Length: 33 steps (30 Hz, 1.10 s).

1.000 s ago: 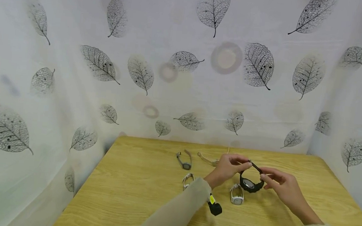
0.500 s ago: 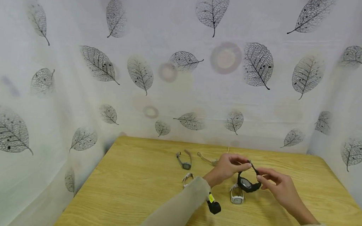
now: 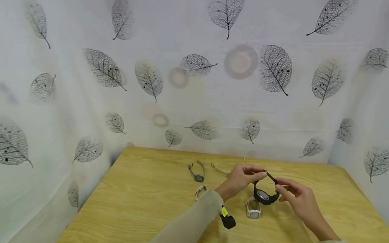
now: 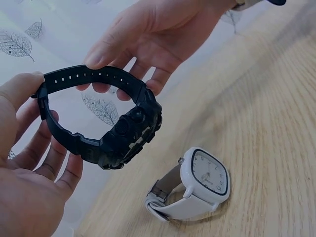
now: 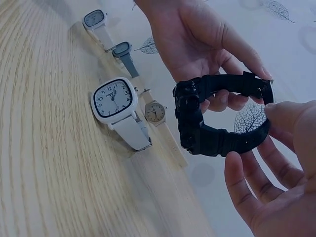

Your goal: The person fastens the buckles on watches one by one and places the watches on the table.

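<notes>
A black wristwatch [image 3: 266, 198] with a chunky case is held up off the table, its strap bent round into a loop. My left hand [image 3: 239, 179] pinches the strap at its buckle end, thumb on top. On the other side my right hand [image 3: 300, 201] grips the holed part of the strap between thumb and fingers. In the left wrist view the watch's case [image 4: 131, 136] hangs between both hands, side buttons showing. Just below it a white square-faced watch [image 3: 253, 210] stands on the table, its strap looped; neither hand touches it.
On the wooden table [image 3: 132, 208] lie a grey watch [image 3: 198, 177] with its strap undone, a beige-strapped watch [image 5: 155, 112] partly behind my left hand, and another white watch [image 3: 200, 191] partly hidden by my left forearm. A leaf-patterned curtain [image 3: 174, 28] closes off the back and sides.
Both hands have shifted slightly left with the black watch, and the right hand has come a little closer to the left. The view has also shifted slightly; the grips look the same.
</notes>
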{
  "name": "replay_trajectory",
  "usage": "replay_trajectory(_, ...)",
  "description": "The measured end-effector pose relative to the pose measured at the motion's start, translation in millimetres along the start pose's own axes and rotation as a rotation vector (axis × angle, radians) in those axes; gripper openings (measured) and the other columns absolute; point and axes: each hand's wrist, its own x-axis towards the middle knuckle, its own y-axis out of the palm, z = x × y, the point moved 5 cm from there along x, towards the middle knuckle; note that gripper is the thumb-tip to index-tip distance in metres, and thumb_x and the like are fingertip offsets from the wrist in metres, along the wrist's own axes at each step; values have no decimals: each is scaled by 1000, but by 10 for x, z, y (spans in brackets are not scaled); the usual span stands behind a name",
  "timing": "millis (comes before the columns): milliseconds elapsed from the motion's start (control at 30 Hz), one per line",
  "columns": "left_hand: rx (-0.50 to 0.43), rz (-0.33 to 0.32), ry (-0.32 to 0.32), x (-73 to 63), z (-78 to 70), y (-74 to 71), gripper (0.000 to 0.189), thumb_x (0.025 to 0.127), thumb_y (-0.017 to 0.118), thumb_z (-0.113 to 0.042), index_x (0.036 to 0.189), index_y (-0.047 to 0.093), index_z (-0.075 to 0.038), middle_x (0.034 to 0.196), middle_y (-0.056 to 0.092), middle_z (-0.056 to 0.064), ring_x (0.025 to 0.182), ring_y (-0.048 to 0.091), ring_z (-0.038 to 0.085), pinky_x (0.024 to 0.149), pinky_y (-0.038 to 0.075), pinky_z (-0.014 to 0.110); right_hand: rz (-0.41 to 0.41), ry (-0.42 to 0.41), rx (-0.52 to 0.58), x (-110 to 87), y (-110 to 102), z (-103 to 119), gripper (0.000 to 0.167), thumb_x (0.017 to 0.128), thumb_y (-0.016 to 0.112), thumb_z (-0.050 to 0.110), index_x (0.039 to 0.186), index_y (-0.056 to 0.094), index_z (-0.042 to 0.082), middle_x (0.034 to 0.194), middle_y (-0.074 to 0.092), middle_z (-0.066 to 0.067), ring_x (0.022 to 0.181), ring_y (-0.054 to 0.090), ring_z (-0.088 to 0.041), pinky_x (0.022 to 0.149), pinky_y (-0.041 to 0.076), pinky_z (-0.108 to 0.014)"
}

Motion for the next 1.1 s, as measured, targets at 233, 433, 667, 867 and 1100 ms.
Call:
replay_trajectory(233,16,6,12,-21,-3,-6,17,94,79,-21,109,81,-14,99,76,-8,89,70,12,76,59,25,1,1,7,-19,9,-7,32,103,65,13,133,66,1,101,75,-1,78,72,-20,68,62,-35)
replay_trajectory(433,99,26,1,-34,-23,-18,17,93,80,-22,109,80,-15,101,75,-7,85,68,5,86,59,43,-1,-3,-52,-35,15,26,32,103,65,15,133,67,5,97,75,-1,75,71,-21,70,60,-32)
replay_trajectory(667,101,29,-8,-33,-24,-15,16,92,80,-21,107,81,-15,102,76,-2,84,67,6,91,56,56,-2,-4,-83,-35,21,29,31,103,65,17,133,68,7,97,75,-8,75,70,-22,71,59,-31)
replay_trajectory(867,80,22,-15,-21,-4,-8,15,93,79,-21,107,80,-15,101,75,-5,86,68,7,83,60,38,-9,7,-75,-41,44,34,31,103,66,18,131,68,6,97,75,-9,74,70,-22,70,59,-31)
replay_trajectory(1100,8,-11,-8,-26,2,-33,15,94,78,-21,107,81,-14,102,74,-11,88,68,6,76,56,22,-11,60,37,-19,66,29,34,104,64,19,133,65,0,97,74,-2,78,71,-23,71,61,-34)
